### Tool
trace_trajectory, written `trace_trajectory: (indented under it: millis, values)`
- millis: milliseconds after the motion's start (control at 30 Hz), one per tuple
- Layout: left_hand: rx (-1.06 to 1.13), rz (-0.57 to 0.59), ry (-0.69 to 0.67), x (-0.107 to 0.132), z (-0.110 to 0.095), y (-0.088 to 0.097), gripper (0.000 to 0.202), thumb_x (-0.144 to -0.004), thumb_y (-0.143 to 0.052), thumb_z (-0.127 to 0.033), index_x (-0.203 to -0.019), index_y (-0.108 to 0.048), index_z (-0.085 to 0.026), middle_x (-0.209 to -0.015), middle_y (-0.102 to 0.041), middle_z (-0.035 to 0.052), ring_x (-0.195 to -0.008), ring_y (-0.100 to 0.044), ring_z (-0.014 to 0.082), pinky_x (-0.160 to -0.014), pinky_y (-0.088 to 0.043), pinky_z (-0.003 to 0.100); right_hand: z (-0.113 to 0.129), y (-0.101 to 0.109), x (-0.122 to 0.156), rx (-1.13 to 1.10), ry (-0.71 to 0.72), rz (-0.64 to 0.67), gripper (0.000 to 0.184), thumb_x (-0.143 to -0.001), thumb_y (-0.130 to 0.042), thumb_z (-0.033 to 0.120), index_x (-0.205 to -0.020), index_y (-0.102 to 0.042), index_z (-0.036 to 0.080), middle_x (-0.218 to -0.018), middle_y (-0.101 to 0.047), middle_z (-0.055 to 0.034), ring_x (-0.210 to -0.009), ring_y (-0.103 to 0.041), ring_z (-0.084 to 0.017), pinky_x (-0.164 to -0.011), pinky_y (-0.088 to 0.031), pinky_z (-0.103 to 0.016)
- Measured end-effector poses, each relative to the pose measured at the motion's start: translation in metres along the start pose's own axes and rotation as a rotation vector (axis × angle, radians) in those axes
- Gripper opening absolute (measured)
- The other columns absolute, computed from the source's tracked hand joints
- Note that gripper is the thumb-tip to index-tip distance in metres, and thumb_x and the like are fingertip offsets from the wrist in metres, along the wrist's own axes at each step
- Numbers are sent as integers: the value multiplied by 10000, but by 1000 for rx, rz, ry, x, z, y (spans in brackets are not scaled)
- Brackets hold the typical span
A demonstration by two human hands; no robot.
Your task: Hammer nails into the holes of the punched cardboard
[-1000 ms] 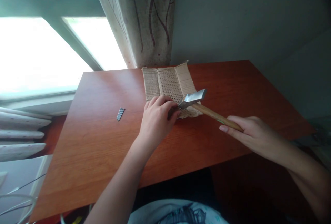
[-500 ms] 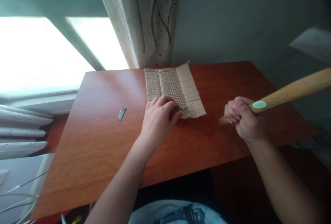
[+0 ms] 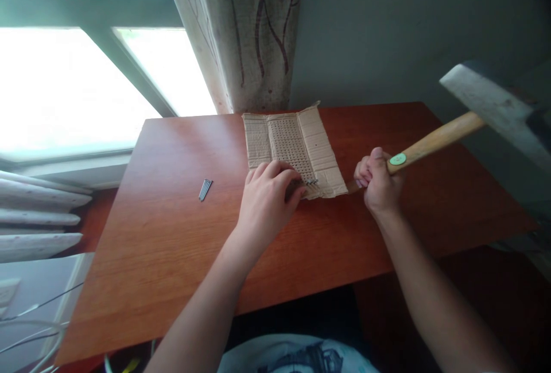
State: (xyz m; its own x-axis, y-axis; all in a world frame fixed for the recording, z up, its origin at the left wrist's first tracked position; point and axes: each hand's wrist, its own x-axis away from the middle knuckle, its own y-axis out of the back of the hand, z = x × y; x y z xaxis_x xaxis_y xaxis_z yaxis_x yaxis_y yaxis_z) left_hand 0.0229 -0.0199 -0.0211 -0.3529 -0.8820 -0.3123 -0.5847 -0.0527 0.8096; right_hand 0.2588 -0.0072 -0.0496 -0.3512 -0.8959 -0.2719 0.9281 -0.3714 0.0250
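Note:
My right hand (image 3: 381, 181) is wrapped round the wooden handle of a hammer (image 3: 439, 138), its metal head raised at the upper right. A green oval sticker marks the handle. My left hand (image 3: 273, 192) rests at the near edge of a flattened cardboard sheet (image 3: 322, 149), thumb and fingers pinched together. What sits between its fingertips is hidden. Beside those fingertips several small nails (image 3: 312, 182) stand in the near end of a perforated strip (image 3: 286, 138) in the cardboard's middle. A bundle of loose nails (image 3: 205, 189) lies on the table to the left.
The brown wooden table (image 3: 172, 258) spans the view. Behind it are a patterned curtain (image 3: 262, 34), a grey wall and a bright window (image 3: 64, 97). Cables (image 3: 34, 327) hang by the socket at the lower left.
My right hand has moved left with the hammer, bringing the hammer's head further into view. My left hand stays at the cardboard's near edge.

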Motion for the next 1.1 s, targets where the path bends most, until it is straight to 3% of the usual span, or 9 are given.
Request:
trace_trajectory:
  millis: [100, 267, 400, 500, 633, 767, 867, 1100]
  values:
    - [-13, 7, 6, -1, -1, 0, 109, -929, -694, -274, -1024, -735, -239, -1144, -722, 56, -1071, -630, 268, -958, -475, 443, 0, 1, 0, -38, 8, 11, 578, -955, -593, 575, -560, -324, 250, -479, -302, 48, -413, -328, -117, -439, -242, -318]
    - [20, -19, -16, -1, -6, 5, 126, -928, -663, -224, -1035, -732, -229, -1130, -727, 60, -1068, -643, 266, -947, -505, 432, 0, 4, 0, -57, 66, 14, 501, -963, -620, 512, -584, -453, 228, -570, -429, 20, -545, -498, -136, -529, -407, -315]
    - [150, -214, -38, 3, 4, 26, 185, -957, -591, -213, -1094, -715, -207, -1139, -730, 70, -1054, -673, 222, -930, -540, 367, -6, 3, 1, -94, 40, 29, 567, -961, -605, 548, -554, -369, 231, -484, -335, 55, -415, -351, -95, -413, -291, -279]
    - [79, -283, 91, 11, 34, 46, 190, -943, -612, -280, -1074, -732, -213, -1064, -753, 47, -952, -700, 197, -837, -553, 319, -12, 2, 1, -103, 63, -5, 592, -936, -623, 582, -546, -346, 234, -456, -316, 63, -387, -314, -83, -375, -244, -265]
    - [-113, -169, 388, 28, 96, 66, 250, -899, -623, -384, -1039, -753, -223, -940, -770, 30, -767, -710, 189, -720, -529, 306, -17, -1, -2, -120, 65, -28, 588, -923, -642, 581, -546, -350, 236, -445, -319, 65, -376, -308, -79, -357, -223, -258]
    - [-311, -3, 587, 44, 144, 76, 299, -869, -605, -457, -988, -776, -243, -917, -790, 53, -868, -738, 269, -730, -494, 346, -18, -4, -5, -135, 51, -50, 586, -921, -648, 573, -546, -349, 236, -447, -316, 69, -366, -301, -74, -344, -202, -255]
    - [-318, 115, 663, 47, 158, 78, 330, -834, -616, -513, -949, -789, -257, -918, -799, 63, -902, -733, 304, -715, -481, 357, -18, -4, -6, -131, 49, -52, 579, -925, -646, 565, -546, -359, 235, -452, -316, 71, -360, -301, -72, -341, -201, -254]
    - [-325, 219, 659, 38, 153, 77, 390, -801, -576, -543, -941, -800, -257, -938, -804, 67, -871, -715, 304, -685, -451, 345, -17, -5, -4, -115, 52, -44, 600, -926, -640, 573, -528, -352, 229, -443, -312, 70, -362, -299, -66, -338, -206, -245]
